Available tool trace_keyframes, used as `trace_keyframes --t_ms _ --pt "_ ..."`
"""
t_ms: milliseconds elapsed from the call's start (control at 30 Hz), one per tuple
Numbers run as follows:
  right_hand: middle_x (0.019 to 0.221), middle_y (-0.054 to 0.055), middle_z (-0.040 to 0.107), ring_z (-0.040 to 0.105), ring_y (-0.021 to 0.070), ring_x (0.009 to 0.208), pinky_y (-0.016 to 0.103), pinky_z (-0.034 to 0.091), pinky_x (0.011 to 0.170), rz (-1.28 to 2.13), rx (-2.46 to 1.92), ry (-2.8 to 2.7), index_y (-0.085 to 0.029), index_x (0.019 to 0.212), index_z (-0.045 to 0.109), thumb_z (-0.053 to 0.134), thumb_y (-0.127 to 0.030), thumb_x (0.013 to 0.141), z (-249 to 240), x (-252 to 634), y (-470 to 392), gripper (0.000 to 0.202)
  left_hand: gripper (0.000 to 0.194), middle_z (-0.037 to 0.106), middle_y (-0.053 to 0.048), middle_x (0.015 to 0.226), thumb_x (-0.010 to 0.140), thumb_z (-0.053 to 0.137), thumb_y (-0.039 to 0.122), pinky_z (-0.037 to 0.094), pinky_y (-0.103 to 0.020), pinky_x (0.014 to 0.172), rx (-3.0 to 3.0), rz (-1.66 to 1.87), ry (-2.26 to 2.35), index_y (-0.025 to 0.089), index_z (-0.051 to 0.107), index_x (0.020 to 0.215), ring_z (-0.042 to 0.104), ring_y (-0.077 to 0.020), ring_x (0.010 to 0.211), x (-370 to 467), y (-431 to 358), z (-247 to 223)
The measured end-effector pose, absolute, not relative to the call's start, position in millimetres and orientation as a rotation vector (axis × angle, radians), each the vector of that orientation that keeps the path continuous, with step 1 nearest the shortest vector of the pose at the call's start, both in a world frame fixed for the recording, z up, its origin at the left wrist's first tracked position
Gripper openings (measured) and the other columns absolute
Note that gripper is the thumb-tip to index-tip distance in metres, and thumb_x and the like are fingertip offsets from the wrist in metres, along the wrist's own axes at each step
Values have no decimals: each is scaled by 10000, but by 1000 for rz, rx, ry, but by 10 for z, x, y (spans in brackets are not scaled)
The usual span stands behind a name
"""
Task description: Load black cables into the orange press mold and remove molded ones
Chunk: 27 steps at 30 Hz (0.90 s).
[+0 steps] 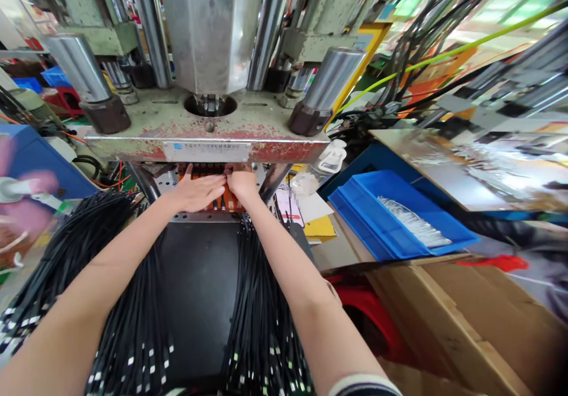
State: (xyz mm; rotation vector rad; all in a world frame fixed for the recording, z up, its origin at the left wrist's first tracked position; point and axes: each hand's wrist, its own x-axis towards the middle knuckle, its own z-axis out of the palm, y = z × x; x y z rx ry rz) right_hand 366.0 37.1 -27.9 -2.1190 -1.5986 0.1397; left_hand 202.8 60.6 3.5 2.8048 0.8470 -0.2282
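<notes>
Both of my arms reach in under the plate of a press (208, 129). My left hand (199, 192) lies flat over an orange mould block (229, 199), its fingers stretched to the right. My right hand (242, 180) is closed at the block's right side, close to the left fingertips. Whatever it grips is hidden beneath its curled fingers. Several small black connectors (217, 203) sit along the front of the mould. Black cables hang in one bundle (84, 242) on the left and another bundle (257, 301) on the right, with a black surface (199, 295) between them.
Steel press columns (277, 180) flank the mould area. To the right are a white bottle (332, 156), a phone (289, 205) and a blue tray (373, 224) holding pale strips. Cardboard boxes (497, 319) stand at lower right. A blurred pink shape (42, 183) shows at far left.
</notes>
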Motion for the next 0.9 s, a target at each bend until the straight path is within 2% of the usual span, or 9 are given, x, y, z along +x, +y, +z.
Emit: trace_keyframes --t_ms 67,167,367,500,600,667,733,800,900 --pt "1038 124 706 633 245 995 346 447 856 76 -2107 -1532 -171 1012 691 477 -219 933 -318 3608 241 233 636 298 -26 1574 995 68 497 84 -475 1208 2746 -263 975 230 308 1520 261 -209 1464 2138 766 32" --pt "963 91 695 631 237 938 353 451 846 133 -2037 -1568 -200 970 677 604 -328 868 -358 3570 -1 178 633 340 -35 1560 981 125 532 171 -466 1189 2702 -183 1070 251 380 1488 320 -256 1437 2260 1007 -42" --pt "907 79 698 640 248 917 356 459 812 257 -2119 -1451 -215 837 678 712 -410 769 -321 3582 153 209 595 423 -90 1512 985 205 470 188 -388 1187 2677 64 1118 160 450 1431 313 -238 1433 2499 1252 -143" --pt "925 115 706 629 259 983 342 456 839 158 -2040 -1453 -172 894 669 664 -369 829 -322 3602 167 207 582 462 -73 1487 994 181 460 229 -372 1174 2691 186 1076 173 450 1422 323 -220 1425 2433 1161 -75" --pt "880 87 705 654 211 867 299 465 786 122 -1921 -1525 -165 922 646 537 -335 925 -441 3706 -267 202 567 491 -67 1461 1003 156 439 281 -340 1154 2702 351 998 175 435 1419 394 -198 1376 2050 917 -101" --pt "831 92 703 667 212 787 301 463 730 104 -2020 -1602 -174 864 650 467 -350 967 -565 3804 -670 274 518 549 -94 1386 1001 215 409 339 -322 1118 2721 551 970 150 499 1348 482 -198 1292 1676 666 -197" --pt "801 140 705 682 262 754 337 457 678 80 -2319 -1645 -170 798 666 469 -405 967 -690 3874 -1027 350 460 630 -129 1197 996 234 350 415 -365 1042 2715 689 1224 139 600 1179 564 -228 1151 1304 383 -335" --pt "817 180 712 695 309 761 360 451 653 133 -2544 -1667 -168 788 685 502 -459 944 -790 3886 -1255 378 425 636 -175 1052 967 311 382 466 -443 939 2720 478 1583 123 643 1026 575 -303 1064 1026 131 -482" --pt "865 149 734 708 306 838 347 453 684 334 -2544 -1655 -195 826 703 533 -410 928 -865 3840 -1343 292 397 600 -239 1050 920 387 362 487 -488 838 2682 -10 1791 67 644 989 554 -377 1047 860 -85 -656"
